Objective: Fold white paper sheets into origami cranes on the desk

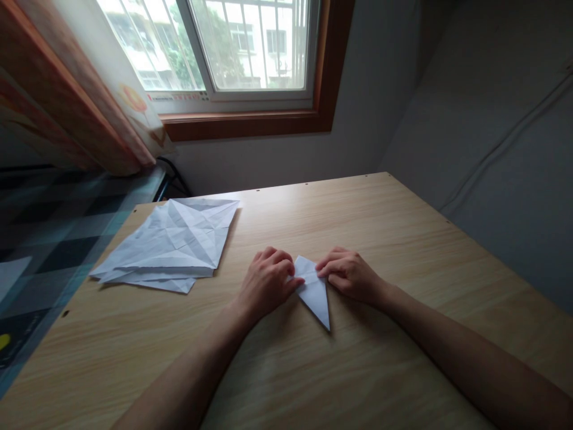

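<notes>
Probably it is best to hold the folded paper (316, 297) still and flat on the surface (403, 239), sharp tip nearest, and rub slowly along its edges. Both arms (192, 358) slant inward, backs of the hands up. The left hand (272, 275) has its grip on the left edge, thumb on top; the right hand (351, 275), grip narrow, holds the right edge. Farther left lie creased sheets (188, 233).

The left hand (267, 276), right hand (351, 273) and both forearms (192, 364) are bare.
</notes>
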Demonstrator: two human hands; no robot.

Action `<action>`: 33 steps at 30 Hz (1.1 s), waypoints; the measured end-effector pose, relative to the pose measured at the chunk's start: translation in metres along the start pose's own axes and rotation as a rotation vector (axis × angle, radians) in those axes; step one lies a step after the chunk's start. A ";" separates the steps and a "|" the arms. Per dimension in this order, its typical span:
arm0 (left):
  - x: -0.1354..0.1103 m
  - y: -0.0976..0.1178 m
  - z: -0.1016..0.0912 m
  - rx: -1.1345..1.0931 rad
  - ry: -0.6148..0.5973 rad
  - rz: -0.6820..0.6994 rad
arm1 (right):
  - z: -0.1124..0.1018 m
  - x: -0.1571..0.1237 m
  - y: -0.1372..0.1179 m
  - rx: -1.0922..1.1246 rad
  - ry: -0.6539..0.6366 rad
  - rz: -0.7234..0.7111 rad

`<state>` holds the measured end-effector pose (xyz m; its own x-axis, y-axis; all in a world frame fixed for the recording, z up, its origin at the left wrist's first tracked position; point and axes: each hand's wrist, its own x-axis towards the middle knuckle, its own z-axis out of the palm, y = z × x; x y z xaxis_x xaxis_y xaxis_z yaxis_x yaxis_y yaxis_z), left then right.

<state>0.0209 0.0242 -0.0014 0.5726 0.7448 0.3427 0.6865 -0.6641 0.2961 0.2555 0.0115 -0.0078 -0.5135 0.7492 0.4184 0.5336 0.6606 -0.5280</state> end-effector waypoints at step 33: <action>-0.007 0.001 -0.003 0.166 -0.274 0.049 | 0.008 -0.028 -0.042 -0.528 -0.415 0.149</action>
<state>0.0158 0.0181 -0.0007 0.6904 0.7173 0.0938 0.7061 -0.6964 0.1281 0.2424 -0.0377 -0.0039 -0.5678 0.8232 -0.0040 0.8206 0.5656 -0.0825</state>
